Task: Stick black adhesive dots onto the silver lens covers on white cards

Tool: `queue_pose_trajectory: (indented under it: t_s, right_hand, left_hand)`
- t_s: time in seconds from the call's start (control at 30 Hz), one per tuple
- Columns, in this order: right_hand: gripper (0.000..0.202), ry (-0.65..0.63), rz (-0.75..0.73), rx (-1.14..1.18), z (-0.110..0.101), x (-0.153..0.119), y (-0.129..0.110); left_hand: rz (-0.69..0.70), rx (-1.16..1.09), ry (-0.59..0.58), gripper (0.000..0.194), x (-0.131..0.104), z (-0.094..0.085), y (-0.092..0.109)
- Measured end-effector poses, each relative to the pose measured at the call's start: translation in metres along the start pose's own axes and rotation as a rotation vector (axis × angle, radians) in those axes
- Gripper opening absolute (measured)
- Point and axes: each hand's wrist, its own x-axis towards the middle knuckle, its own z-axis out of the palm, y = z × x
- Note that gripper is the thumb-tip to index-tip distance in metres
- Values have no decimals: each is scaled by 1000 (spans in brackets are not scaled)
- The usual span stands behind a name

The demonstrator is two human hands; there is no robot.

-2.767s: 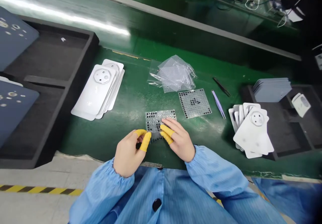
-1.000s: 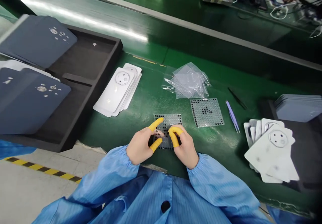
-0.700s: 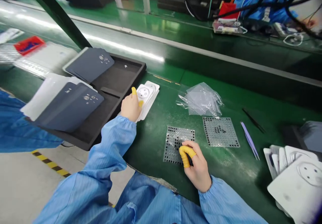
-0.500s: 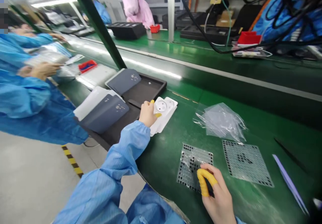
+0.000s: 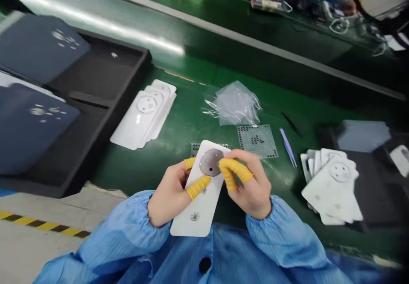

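Note:
My left hand (image 5: 179,190) grips a white phone back cover (image 5: 193,203) by its edges, thumb on top, in front of my body. The cover slants, its round grey camera area (image 5: 209,164) at the upper end. Yellow finger cots are on both hands. At the right edge of that camera area, my right hand (image 5: 247,179) has thumb and fingertip pinched together. Whatever is between these fingertips is too small to make out. Behind the cover, a clear sheet with black dots (image 5: 195,149) is mostly hidden.
Stacked white covers (image 5: 134,126) lie left beside a black tray (image 5: 128,92) of dark blue panels (image 5: 38,47). Clear plastic films (image 5: 238,103), another dotted sheet (image 5: 258,141), purple tweezers (image 5: 288,147) and black tweezers (image 5: 292,124) lie ahead. More white covers (image 5: 335,186) pile up right.
My left hand has taken a white back cover from the left stack and brought it before me. The right hand has left the dotted sheet and come to the cover. The view has turned down and right.

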Motion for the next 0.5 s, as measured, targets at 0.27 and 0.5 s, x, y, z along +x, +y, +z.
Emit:
queue_pose_trajectory:
  t_s: [0.27,0.5]
  right_hand:
    - [39,-315,-97,35,-19,-4,1]
    - [44,-443,-143,8,-25,0,-3]
  left_hand:
    - [75,146,33,23,-6,17,-10]
    - [126,238,82,23,-10,17,-8]
